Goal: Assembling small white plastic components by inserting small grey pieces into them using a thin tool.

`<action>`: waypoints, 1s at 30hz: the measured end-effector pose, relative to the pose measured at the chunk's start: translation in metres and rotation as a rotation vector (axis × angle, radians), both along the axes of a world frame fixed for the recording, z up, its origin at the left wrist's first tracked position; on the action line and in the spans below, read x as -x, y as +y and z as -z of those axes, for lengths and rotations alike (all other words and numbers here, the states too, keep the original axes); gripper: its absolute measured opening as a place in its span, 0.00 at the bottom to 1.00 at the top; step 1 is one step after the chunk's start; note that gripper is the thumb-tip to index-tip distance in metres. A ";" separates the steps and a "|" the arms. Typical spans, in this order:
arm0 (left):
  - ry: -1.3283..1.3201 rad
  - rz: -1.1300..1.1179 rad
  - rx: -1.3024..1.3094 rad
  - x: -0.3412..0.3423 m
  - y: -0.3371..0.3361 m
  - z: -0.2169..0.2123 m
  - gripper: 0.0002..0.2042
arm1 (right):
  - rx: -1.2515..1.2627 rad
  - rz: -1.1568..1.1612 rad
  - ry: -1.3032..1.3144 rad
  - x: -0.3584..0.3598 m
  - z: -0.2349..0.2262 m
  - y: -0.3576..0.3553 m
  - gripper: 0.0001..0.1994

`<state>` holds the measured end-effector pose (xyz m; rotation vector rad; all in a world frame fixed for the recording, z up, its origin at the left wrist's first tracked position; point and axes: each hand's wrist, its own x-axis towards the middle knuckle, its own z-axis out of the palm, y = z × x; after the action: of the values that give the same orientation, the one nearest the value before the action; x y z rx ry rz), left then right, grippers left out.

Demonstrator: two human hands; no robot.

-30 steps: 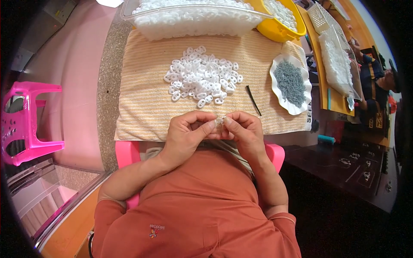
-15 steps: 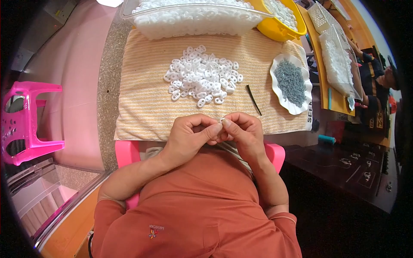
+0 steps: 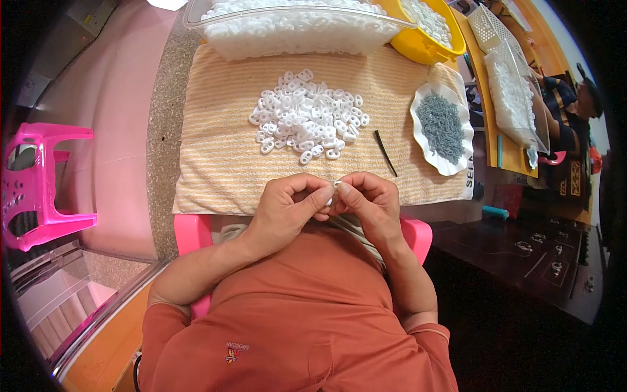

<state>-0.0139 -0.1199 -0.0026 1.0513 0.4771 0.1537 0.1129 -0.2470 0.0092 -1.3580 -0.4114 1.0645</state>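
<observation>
Close in front of my body, my left hand (image 3: 289, 204) and my right hand (image 3: 369, 201) meet, thumbs and fingertips pinched together. Between them is a small white plastic piece (image 3: 337, 184), mostly covered by the fingers; it resembles the two-holed oval pieces on the towel. Those pieces lie in a loose pile (image 3: 304, 114) beyond my hands. A thin black strip (image 3: 385, 153) rests on the towel, a little past my right hand. Farther right stands a white scalloped dish (image 3: 462, 160) full of small grey pins or screws, too small to tell which.
A striped towel (image 3: 215, 150) covers the work surface. A clear bin (image 3: 225, 46) of white pieces and a yellow basin (image 3: 428, 52) stand at its far edge. At left is a pink stool (image 3: 39, 189). Another person (image 3: 565, 108) sits at the right beside a second bin (image 3: 519, 108).
My fingers have shifted very slightly around the white piece; both hands stay in the same place. The other person at the right has moved an arm and their head.
</observation>
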 end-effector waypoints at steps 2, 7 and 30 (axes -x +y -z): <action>0.006 0.002 0.001 0.000 0.000 0.000 0.10 | -0.009 0.002 0.001 0.000 0.000 0.000 0.08; 0.006 0.031 -0.001 0.001 0.000 0.000 0.11 | -0.013 0.021 0.004 0.001 -0.002 0.000 0.08; -0.118 -0.050 -0.833 0.002 -0.001 -0.003 0.03 | 0.108 -0.173 -0.110 -0.004 -0.012 -0.006 0.07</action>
<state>-0.0163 -0.1214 0.0004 1.8309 0.3291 0.4830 0.1174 -0.2528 0.0209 -1.5025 -0.5681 1.1709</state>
